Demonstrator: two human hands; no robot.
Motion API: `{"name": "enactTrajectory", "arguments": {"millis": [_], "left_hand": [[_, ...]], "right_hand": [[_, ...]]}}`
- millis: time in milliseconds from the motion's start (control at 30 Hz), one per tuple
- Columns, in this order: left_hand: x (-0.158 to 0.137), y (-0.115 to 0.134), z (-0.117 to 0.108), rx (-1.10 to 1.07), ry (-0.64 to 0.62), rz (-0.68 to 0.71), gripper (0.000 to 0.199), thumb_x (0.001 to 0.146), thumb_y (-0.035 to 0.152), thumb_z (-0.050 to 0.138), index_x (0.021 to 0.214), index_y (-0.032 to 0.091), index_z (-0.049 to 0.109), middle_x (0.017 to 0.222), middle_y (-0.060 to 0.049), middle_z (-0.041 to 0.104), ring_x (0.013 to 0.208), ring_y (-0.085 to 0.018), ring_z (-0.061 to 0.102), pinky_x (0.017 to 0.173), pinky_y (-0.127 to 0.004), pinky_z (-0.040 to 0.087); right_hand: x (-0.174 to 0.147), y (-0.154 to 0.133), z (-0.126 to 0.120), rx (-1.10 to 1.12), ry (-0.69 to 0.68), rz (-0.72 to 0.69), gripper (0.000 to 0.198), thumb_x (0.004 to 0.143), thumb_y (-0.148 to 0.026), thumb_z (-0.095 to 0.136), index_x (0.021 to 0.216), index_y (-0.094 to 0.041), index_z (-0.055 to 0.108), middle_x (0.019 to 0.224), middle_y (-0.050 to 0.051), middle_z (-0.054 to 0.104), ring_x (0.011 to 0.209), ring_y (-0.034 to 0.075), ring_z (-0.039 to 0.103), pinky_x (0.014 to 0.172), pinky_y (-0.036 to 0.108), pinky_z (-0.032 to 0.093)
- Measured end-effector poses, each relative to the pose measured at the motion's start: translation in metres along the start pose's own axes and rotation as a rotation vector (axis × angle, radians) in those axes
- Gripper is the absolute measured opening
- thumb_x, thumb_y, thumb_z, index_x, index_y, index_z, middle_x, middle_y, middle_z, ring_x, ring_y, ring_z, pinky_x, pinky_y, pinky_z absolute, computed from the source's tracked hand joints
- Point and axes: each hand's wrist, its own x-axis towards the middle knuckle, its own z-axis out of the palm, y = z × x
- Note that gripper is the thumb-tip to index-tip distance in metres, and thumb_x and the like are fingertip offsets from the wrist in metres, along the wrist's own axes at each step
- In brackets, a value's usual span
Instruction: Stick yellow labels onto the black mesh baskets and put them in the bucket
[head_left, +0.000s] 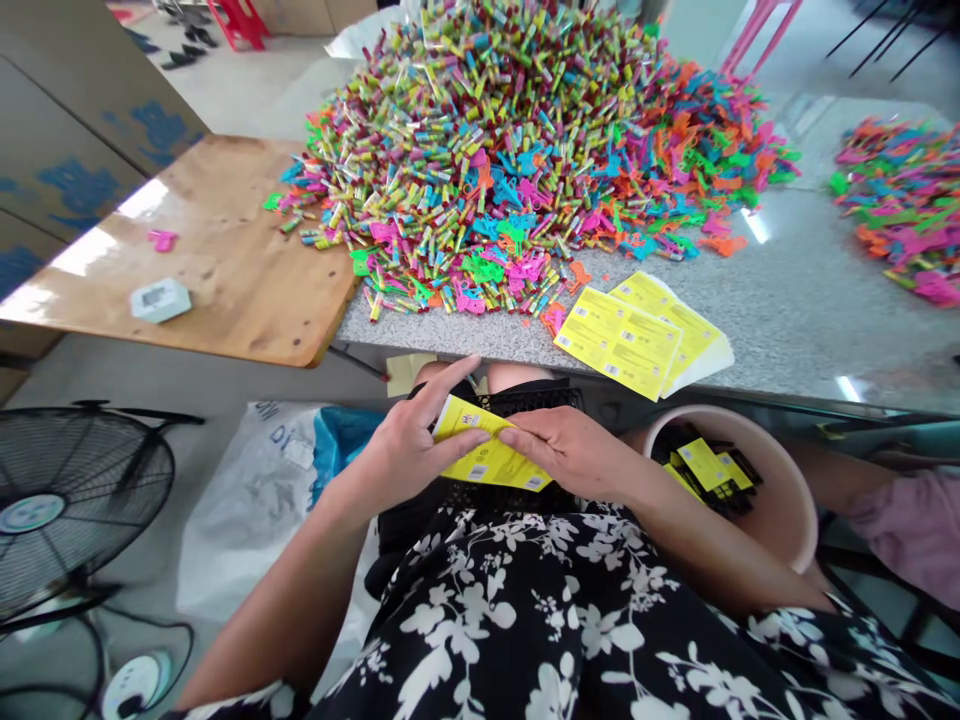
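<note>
Head view shows a yellow printed sheet (499, 468) held above a black plastic crate (544, 397) on the person's lap, just off the near edge of the granite tabletop (795, 310). Whether it is one layer or several cannot be told. The left hand (405, 445) grips its left part, thumb flat on the print and index finger stretched free past the upper edge; the right hand (566, 450) pinches the upper edge near the middle, thumb on top. The two thumbs nearly meet, which probably keeps the sheet steady where it bends.

Further out, a fanned stack of yellow sheets (619, 342) lies at the tabletop's near edge, ahead of the right hand, seemingly for easy reach. Below that edge, to the right, a pink bucket (806, 535) contains yellow and black pieces (705, 465), likely kept together by its wall.

Across the tabletop rises a heap of small wrapped tubes (465, 130), with bright plastic trinkets (697, 150) spilling along its right side; heaping probably leaves the near edge usable.
</note>
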Motion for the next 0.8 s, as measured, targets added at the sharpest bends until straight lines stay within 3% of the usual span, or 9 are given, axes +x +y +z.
{"name": "enactTrajectory", "arguments": {"millis": [67, 167, 267, 333, 533, 633, 700, 800], "left_hand": [[0.002, 0.001, 0.0, -0.002, 0.012, -0.02, 0.053, 0.098, 0.039, 0.07, 0.148, 0.027, 0.058, 0.143, -0.006, 0.068, 0.123, -0.023, 0.068, 0.102, -0.031, 0.053], [0.004, -0.001, 0.0, -0.061, -0.002, -0.062, 0.02, 0.099, 0.037, 0.067, 0.11, 0.021, 0.073, 0.102, -0.001, 0.077, 0.086, -0.015, 0.07, 0.076, -0.024, 0.053], [0.003, -0.006, 0.0, -0.18, 0.029, -0.116, 0.023, 0.098, 0.04, 0.068, 0.095, 0.019, 0.074, 0.08, 0.001, 0.071, 0.065, -0.011, 0.058, 0.058, -0.021, 0.043], [0.001, -0.009, -0.002, -0.256, 0.066, -0.148, 0.028, 0.097, 0.044, 0.068, 0.093, 0.018, 0.075, 0.076, 0.001, 0.068, 0.061, -0.01, 0.053, 0.054, -0.021, 0.04], [-0.006, -0.017, -0.009, -0.237, 0.086, -0.165, 0.028, 0.098, 0.044, 0.069, 0.095, 0.018, 0.077, 0.08, -0.001, 0.071, 0.064, -0.011, 0.056, 0.057, -0.022, 0.041], [-0.009, -0.016, -0.008, -0.226, 0.083, -0.15, 0.026, 0.097, 0.042, 0.071, 0.11, 0.019, 0.074, 0.075, 0.001, 0.066, 0.058, -0.01, 0.052, 0.053, -0.022, 0.038], [-0.009, -0.013, -0.004, -0.254, 0.035, -0.126, 0.033, 0.097, 0.039, 0.072, 0.125, 0.021, 0.069, 0.08, 0.001, 0.068, 0.06, -0.01, 0.054, 0.054, -0.022, 0.041], [-0.009, -0.007, 0.001, -0.301, -0.033, -0.085, 0.049, 0.097, 0.034, 0.072, 0.144, 0.025, 0.06, 0.109, -0.006, 0.073, 0.082, -0.015, 0.068, 0.07, -0.024, 0.052]], "right_hand": [[0.001, 0.001, 0.0, -0.007, -0.023, -0.001, 0.05, 0.112, -0.056, 0.038, 0.101, -0.021, 0.071, 0.089, 0.001, 0.07, 0.08, 0.016, 0.061, 0.071, 0.027, 0.04], [0.001, 0.003, -0.001, -0.037, -0.03, 0.006, 0.051, 0.111, -0.057, 0.039, 0.097, -0.02, 0.071, 0.083, 0.0, 0.068, 0.074, 0.014, 0.059, 0.067, 0.027, 0.037], [-0.002, 0.006, -0.004, -0.024, -0.049, 0.006, 0.05, 0.111, -0.056, 0.04, 0.099, -0.02, 0.074, 0.087, 0.001, 0.072, 0.076, 0.015, 0.061, 0.067, 0.027, 0.039], [-0.005, 0.009, -0.007, 0.003, -0.061, 0.0, 0.047, 0.112, -0.053, 0.041, 0.108, -0.022, 0.076, 0.1, 0.002, 0.077, 0.084, 0.017, 0.066, 0.072, 0.028, 0.044], [-0.014, 0.019, -0.016, 0.042, -0.107, 0.003, 0.043, 0.112, -0.05, 0.041, 0.131, -0.029, 0.073, 0.125, 0.002, 0.077, 0.107, 0.02, 0.071, 0.091, 0.032, 0.052], [-0.012, 0.015, -0.015, 0.036, -0.017, 0.03, 0.046, 0.107, -0.054, 0.054, 0.143, -0.028, 0.066, 0.138, 0.005, 0.072, 0.121, 0.023, 0.069, 0.1, 0.035, 0.051], [-0.007, 0.009, -0.009, 0.051, 0.058, 0.029, 0.048, 0.102, -0.053, 0.064, 0.141, -0.026, 0.066, 0.133, 0.007, 0.074, 0.115, 0.024, 0.071, 0.097, 0.035, 0.052], [0.001, 0.0, 0.004, 0.032, 0.154, -0.03, 0.032, 0.1, -0.045, 0.069, 0.123, -0.023, 0.073, 0.112, 0.005, 0.077, 0.095, 0.02, 0.07, 0.085, 0.032, 0.052]]}}
